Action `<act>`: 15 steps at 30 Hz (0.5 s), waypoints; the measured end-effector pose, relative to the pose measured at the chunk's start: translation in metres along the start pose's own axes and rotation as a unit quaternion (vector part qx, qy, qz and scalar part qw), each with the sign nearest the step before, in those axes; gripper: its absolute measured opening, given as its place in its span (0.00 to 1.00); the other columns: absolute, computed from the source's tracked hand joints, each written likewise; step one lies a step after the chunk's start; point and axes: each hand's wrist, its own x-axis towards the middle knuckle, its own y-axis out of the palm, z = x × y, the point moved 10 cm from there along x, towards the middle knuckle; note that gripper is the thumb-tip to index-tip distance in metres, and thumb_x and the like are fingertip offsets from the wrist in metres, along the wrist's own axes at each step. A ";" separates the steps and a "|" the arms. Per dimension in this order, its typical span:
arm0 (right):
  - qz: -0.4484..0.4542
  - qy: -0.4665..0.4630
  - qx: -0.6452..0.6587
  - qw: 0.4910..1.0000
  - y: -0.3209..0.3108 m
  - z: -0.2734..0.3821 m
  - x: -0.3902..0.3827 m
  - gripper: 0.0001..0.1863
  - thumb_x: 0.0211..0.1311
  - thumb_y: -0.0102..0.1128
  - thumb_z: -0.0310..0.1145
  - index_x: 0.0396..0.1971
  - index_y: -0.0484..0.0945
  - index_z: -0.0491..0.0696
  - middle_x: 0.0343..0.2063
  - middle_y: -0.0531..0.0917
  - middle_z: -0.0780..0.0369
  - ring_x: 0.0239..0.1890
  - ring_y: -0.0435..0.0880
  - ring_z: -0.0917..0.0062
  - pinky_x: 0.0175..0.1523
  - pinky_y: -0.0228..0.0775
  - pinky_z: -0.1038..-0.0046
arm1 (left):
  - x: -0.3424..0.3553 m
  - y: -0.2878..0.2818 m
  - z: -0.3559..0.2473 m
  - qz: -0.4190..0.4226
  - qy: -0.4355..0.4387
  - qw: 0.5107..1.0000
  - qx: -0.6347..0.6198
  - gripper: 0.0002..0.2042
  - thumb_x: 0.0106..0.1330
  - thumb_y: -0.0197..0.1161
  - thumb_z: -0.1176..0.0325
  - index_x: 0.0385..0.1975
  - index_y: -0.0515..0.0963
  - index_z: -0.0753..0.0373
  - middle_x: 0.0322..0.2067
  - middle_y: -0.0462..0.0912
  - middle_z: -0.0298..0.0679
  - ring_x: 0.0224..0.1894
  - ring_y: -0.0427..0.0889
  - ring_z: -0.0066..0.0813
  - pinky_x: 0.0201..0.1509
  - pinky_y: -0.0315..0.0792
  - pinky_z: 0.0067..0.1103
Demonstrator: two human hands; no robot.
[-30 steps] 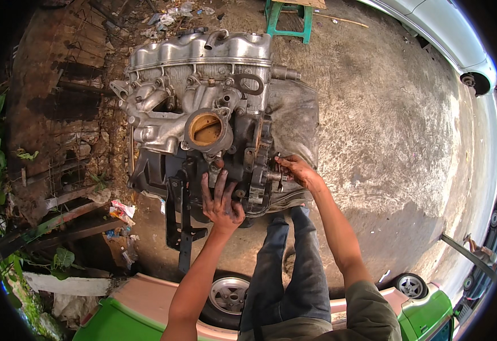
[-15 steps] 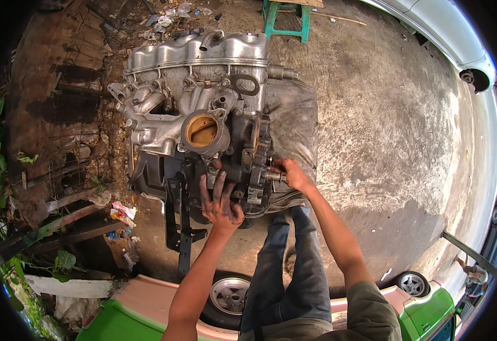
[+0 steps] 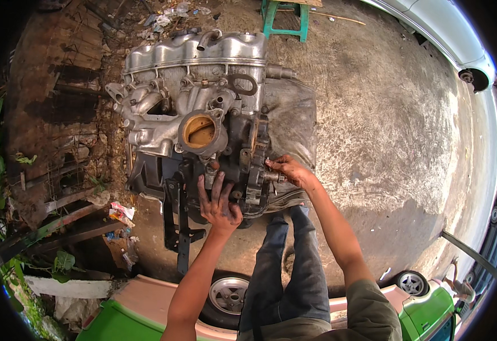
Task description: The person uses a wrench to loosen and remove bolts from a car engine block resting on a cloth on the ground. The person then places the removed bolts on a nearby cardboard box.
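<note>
A greasy car engine [image 3: 197, 59] with a silver ribbed cover stands on the ground in front of me. A round intake opening [image 3: 202, 132], brown inside, faces up at its middle. My left hand [image 3: 220, 207], blackened with grease, rests with fingers spread on the near side of the block, below that opening. At the engine's right end, my right hand [image 3: 291, 171] pinches at a small part beside a short metal shaft [image 3: 271, 177]; the fingertips hide what it is. A black metal bracket [image 3: 181, 227] juts toward me, left of my left hand.
A dark cover sheet [image 3: 294, 119] lies under the engine's right side. A green stool [image 3: 286, 21] stands beyond. Behind me is a green and pink car [image 3: 126, 318]; a pale car [image 3: 453, 28] is at far right. Litter [image 3: 122, 213] and rusty metal lie at left. Another person [image 3: 463, 288] is at lower right.
My right hand has shifted slightly, its fingertips turning in closer against the engine's right end. My left hand stays in place on the block. The distant person has changed pose.
</note>
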 end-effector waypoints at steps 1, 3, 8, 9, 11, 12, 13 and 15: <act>0.000 -0.003 0.047 0.999 0.000 0.001 -0.004 0.36 0.65 0.63 0.48 0.58 0.68 0.30 0.50 0.83 0.51 0.52 0.84 0.64 0.59 0.70 0.48 | 0.000 0.000 0.000 0.001 -0.001 1.000 -0.002 0.18 0.61 0.44 0.65 0.42 0.79 0.65 0.62 0.73 0.43 0.69 0.60 0.68 0.65 0.68 0.51; -0.005 0.012 0.089 0.996 0.000 -0.002 -0.007 0.38 0.64 0.66 0.51 0.57 0.68 0.31 0.48 0.85 0.53 0.50 0.85 0.63 0.63 0.63 0.43 | 0.000 0.000 0.002 0.004 -0.006 1.000 -0.008 0.18 0.61 0.44 0.65 0.42 0.79 0.66 0.62 0.73 0.44 0.69 0.60 0.68 0.65 0.67 0.51; -0.023 -0.007 0.081 0.996 -0.005 -0.003 -0.007 0.32 0.65 0.65 0.48 0.52 0.72 0.32 0.45 0.85 0.54 0.47 0.86 0.69 0.51 0.74 0.56 | -0.001 0.000 0.001 0.004 -0.003 1.000 -0.013 0.19 0.64 0.43 0.63 0.42 0.79 0.66 0.62 0.73 0.44 0.69 0.60 0.69 0.66 0.66 0.53; -0.025 0.011 0.040 0.999 -0.008 -0.006 -0.006 0.29 0.66 0.63 0.45 0.52 0.72 0.32 0.44 0.85 0.54 0.46 0.86 0.71 0.47 0.75 0.61 | -0.001 0.000 0.002 0.003 -0.008 1.000 -0.021 0.19 0.65 0.43 0.63 0.42 0.79 0.66 0.62 0.74 0.44 0.69 0.60 0.69 0.66 0.65 0.53; -0.013 0.012 -0.023 1.000 -0.011 -0.010 -0.003 0.24 0.67 0.59 0.37 0.52 0.73 0.31 0.43 0.84 0.54 0.47 0.85 0.73 0.39 0.75 0.69 | -0.001 0.000 0.001 0.000 -0.004 1.000 -0.016 0.19 0.65 0.42 0.63 0.42 0.79 0.66 0.61 0.74 0.44 0.68 0.60 0.69 0.66 0.66 0.53; 0.001 -0.004 -0.045 0.999 -0.010 -0.010 -0.001 0.21 0.67 0.57 0.31 0.53 0.74 0.31 0.43 0.84 0.53 0.48 0.85 0.74 0.35 0.74 0.72 | -0.001 -0.001 0.002 0.000 -0.009 1.000 -0.020 0.19 0.65 0.42 0.63 0.42 0.79 0.66 0.61 0.75 0.44 0.68 0.60 0.69 0.66 0.66 0.53; 0.029 -0.046 -0.061 0.997 -0.005 -0.006 0.000 0.19 0.66 0.55 0.26 0.53 0.74 0.30 0.44 0.83 0.53 0.49 0.85 0.75 0.32 0.72 0.74 | -0.001 -0.001 0.001 -0.002 -0.005 1.000 -0.012 0.19 0.66 0.42 0.63 0.43 0.79 0.66 0.61 0.75 0.44 0.68 0.60 0.69 0.65 0.66 0.53; 0.024 -0.127 -0.031 0.991 -0.004 -0.001 0.002 0.20 0.60 0.53 0.19 0.54 0.74 0.30 0.47 0.82 0.51 0.52 0.84 0.71 0.37 0.75 0.72 | 0.000 -0.001 0.000 -0.003 -0.005 1.000 -0.005 0.19 0.66 0.41 0.62 0.43 0.79 0.66 0.60 0.75 0.44 0.68 0.61 0.69 0.65 0.66 0.53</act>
